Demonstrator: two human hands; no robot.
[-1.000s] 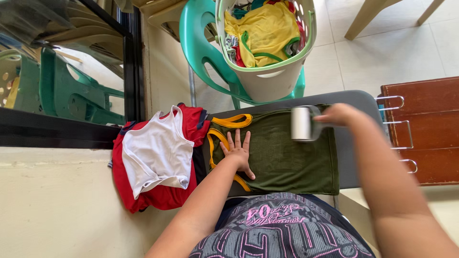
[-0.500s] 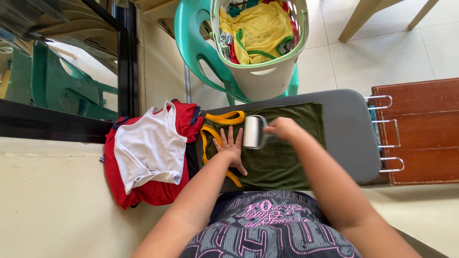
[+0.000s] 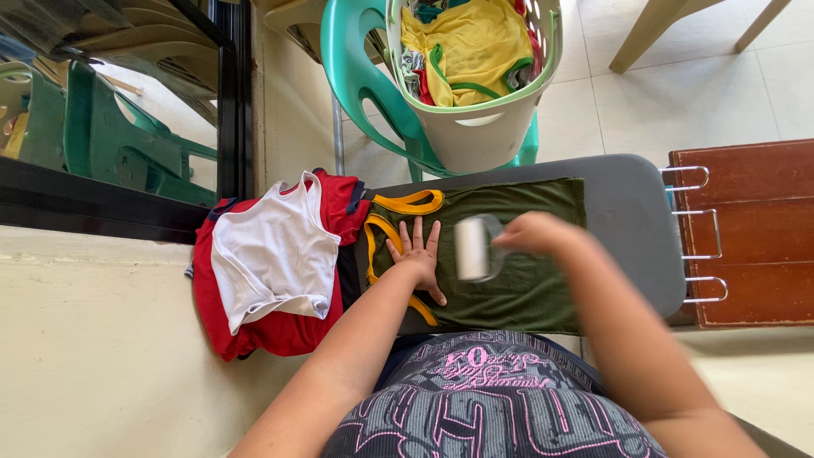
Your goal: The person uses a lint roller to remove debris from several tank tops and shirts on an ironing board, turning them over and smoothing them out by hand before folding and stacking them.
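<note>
Head view: left hand (image 3: pixel 417 257) flat, fingers spread, pinning green shirt (image 3: pixel 517 254) on grey board (image 3: pixel 632 220). Right hand (image 3: pixel 532 233) wrapped round lint roller (image 3: pixel 472 248), at 3 o'clock of left. Risk: hard roller strokes could bunch the fabric.

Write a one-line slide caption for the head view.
Left hand flat on an olive green shirt with yellow trim on a grey padded board, right hand holding a white lint roller.
</note>
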